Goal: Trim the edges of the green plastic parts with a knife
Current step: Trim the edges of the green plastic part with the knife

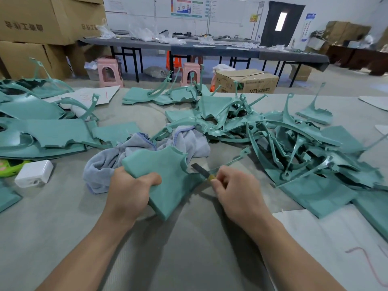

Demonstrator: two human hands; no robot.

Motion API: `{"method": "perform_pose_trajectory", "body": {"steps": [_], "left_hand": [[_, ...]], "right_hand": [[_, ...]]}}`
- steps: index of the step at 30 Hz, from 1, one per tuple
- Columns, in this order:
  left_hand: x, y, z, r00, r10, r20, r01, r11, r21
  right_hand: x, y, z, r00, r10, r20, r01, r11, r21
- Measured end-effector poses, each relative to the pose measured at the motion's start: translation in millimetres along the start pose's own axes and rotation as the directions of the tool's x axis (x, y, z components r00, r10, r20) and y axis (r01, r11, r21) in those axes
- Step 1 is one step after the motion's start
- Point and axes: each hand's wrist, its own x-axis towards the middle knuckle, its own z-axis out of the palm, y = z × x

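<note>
My left hand [131, 191] grips a green plastic part [168, 171] by its left edge and holds it tilted just above the table, my thumb lying across its face. My right hand [235, 187] pinches a knife [202, 171] with a dark blade and a yellow handle. The blade rests against the part's right edge, where a thin curved arm of the part [237, 157] runs off to the upper right. A heap of green plastic parts [294, 143] lies to the right, and flatter green parts [52, 131] are stacked on the left.
A crumpled grey cloth [117, 156] lies behind the held part. A white charger block [33, 173] and a bright green object [8, 168] sit at the left. White sheets [327, 238] cover the near right of the table. Cardboard boxes, pink stools and long tables stand beyond.
</note>
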Motion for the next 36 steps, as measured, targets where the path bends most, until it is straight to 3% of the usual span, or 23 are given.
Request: {"method": "perform_pose_trajectory", "body": {"steps": [4,7,10,13,15,17,20,22,24,25,28,31,33,36], "left_hand": [[3.7,0.0,-1.7,1.000,0.009,-0.008,-0.009,1.000,0.009],[6.6,2.0,-0.5,1.000,-0.010,-0.018,0.010,1.000,-0.009],[8.4,-0.8,-0.6,0.998,-0.070,-0.003,0.070,0.997,-0.046],[9.4,-3.0,-1.0,0.996,-0.087,0.014,0.087,0.995,-0.043],[12.4,-4.3,-1.3,0.996,-0.090,0.018,0.091,0.995,-0.043],[14.0,-4.0,-1.0,0.995,-0.100,0.015,0.101,0.994,-0.051],[11.6,-5.8,-2.6,0.991,-0.134,0.013,0.135,0.988,-0.071],[10.2,-8.3,-5.1,0.985,-0.170,0.020,0.171,0.980,-0.100],[10.5,-10.1,-6.8,0.980,-0.196,0.025,0.198,0.976,-0.088],[11.1,-10.1,-6.9,0.979,-0.201,0.030,0.203,0.976,-0.076],[13.8,-10.6,-4.4,0.976,-0.212,0.056,0.214,0.975,-0.051],[15.1,-12.1,-3.7,0.974,-0.207,0.089,0.213,0.975,-0.059],[16.5,-13.2,-7.3,0.983,-0.162,0.090,0.168,0.983,-0.075],[19.0,-13.2,-13.2,0.995,-0.089,0.038,0.091,0.993,-0.072]], "right_hand": [[10.5,21.4,-21.0,0.949,0.242,-0.202,-0.266,0.958,-0.103],[-3.7,4.7,-9.1,0.988,0.038,-0.149,-0.034,0.999,0.023],[-8.5,-7.3,6.9,0.995,-0.072,-0.062,0.068,0.995,-0.067],[4.5,12.9,-10.3,0.966,0.175,-0.192,-0.191,0.979,-0.068],[2.8,21.0,-19.9,0.920,0.243,-0.306,-0.251,0.968,0.013],[-6.5,11.4,-13.6,0.940,0.106,-0.325,-0.091,0.994,0.060],[-20.1,-4.0,8.1,0.990,-0.039,-0.135,0.041,0.999,0.014],[-15.6,3.3,7.6,0.990,0.077,-0.115,-0.087,0.993,-0.077],[-7.6,15.4,-5.4,0.950,0.210,-0.232,-0.236,0.968,-0.086],[-7.3,18.3,-10.1,0.934,0.214,-0.285,-0.239,0.970,-0.054],[-12.0,6.1,-8.7,0.964,0.058,-0.261,-0.027,0.992,0.121],[-14.8,-13.8,-3.9,0.970,-0.150,-0.192,0.172,0.980,0.104],[-14.2,-18.3,-6.1,0.936,-0.237,-0.259,0.262,0.963,0.068],[-16.5,-20.2,-13.0,0.891,-0.229,-0.392,0.267,0.963,0.045]]}}
